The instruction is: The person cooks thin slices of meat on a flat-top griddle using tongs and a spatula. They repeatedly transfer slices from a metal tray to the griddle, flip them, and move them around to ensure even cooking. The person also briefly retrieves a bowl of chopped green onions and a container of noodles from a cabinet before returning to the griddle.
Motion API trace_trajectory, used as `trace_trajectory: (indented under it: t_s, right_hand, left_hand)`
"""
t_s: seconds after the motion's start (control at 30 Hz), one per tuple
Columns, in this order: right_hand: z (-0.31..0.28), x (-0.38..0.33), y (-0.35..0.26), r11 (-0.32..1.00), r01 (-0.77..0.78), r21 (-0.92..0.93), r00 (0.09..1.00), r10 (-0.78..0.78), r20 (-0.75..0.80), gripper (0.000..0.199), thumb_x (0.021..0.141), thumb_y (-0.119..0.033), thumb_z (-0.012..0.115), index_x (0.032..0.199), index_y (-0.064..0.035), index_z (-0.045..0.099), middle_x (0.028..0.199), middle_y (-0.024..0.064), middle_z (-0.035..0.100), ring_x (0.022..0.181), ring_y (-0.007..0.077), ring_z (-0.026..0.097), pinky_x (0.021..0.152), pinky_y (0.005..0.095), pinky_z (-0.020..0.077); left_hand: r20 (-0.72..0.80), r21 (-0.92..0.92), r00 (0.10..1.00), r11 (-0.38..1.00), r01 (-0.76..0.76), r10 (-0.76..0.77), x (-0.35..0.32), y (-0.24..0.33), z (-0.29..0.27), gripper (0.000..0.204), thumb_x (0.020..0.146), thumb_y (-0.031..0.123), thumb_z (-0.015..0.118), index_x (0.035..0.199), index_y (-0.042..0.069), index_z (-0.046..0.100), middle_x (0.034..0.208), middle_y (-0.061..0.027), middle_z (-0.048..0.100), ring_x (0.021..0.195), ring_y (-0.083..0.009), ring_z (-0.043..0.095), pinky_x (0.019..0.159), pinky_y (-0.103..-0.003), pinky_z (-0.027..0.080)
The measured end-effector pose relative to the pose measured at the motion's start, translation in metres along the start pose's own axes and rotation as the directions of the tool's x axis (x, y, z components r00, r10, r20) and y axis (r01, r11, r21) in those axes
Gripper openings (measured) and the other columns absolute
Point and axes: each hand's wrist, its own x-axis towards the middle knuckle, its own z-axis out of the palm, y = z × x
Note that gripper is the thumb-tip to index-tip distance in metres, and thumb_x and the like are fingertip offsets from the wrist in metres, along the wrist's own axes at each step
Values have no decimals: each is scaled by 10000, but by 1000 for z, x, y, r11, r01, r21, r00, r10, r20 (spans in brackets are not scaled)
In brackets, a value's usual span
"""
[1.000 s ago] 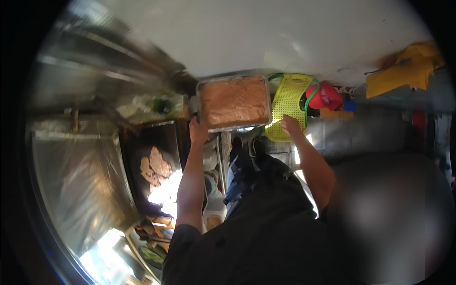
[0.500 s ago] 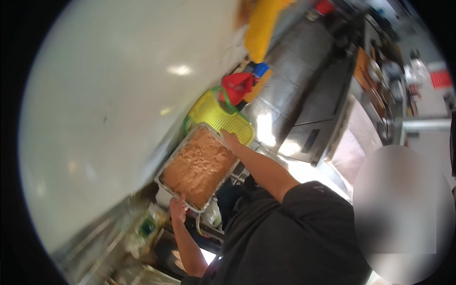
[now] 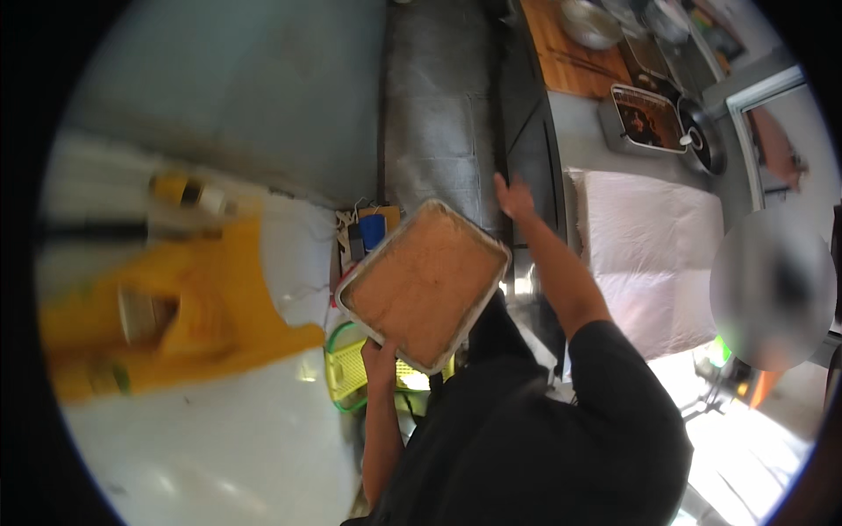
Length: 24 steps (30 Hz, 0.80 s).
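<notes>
Grey concrete wall and pale floor fill the view I monitor; a wooden counter (image 3: 574, 66) curves along the top rim. My left hand (image 3: 380, 361) grips the near edge of a square metal tray (image 3: 424, 285) filled with a flat, orange-brown, fine-grained slab, held tilted at centre frame. My right hand (image 3: 512, 198) is free, fingers spread wide against a dark metal panel (image 3: 526, 131). A yellow-green plastic basket (image 3: 351, 373) sits below the tray; a blurred yellow form lies left.
</notes>
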Motion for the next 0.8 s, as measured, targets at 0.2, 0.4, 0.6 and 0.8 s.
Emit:
trace_trajectory:
  t_s: [0.2,0.4,0.6,0.8]
  right_hand:
    - [-32,115,-22,995,-98,20,964,100,-246,969,968,-637,499,1561,84,242,1593,333,299,1482,486,298,1229,538,232]
    - [-33,164,-8,963,-252,99,955,264,-137,1134,913,-768,503,1518,161,264,1540,400,348,1460,503,336,1214,503,278]
    - [-54,149,-19,931,-286,228,948,309,-73,947,970,-685,479,1447,132,463,1472,356,484,1415,453,445,1194,439,340]
    - [-2,57,-98,994,-64,93,989,51,136,657,961,-490,669,1318,59,622,1317,292,632,1261,407,603,1069,424,478]
  left_hand:
    - [27,49,998,997,-59,58,154,136,107,501,890,117,686,1324,-95,554,1267,-121,643,1080,-219,649,928,-338,534]
    - [-63,-27,993,994,-105,103,261,209,181,427,901,162,681,1259,-55,600,1177,-94,668,989,-185,672,865,-307,550]
    - [-110,105,968,971,-214,225,419,192,205,454,918,258,694,1263,-28,619,1057,-69,691,891,-133,646,710,-277,514]
    - [31,405,960,875,-265,277,537,175,221,429,894,175,674,1245,-69,635,1135,-120,718,1012,-162,643,882,-318,501]
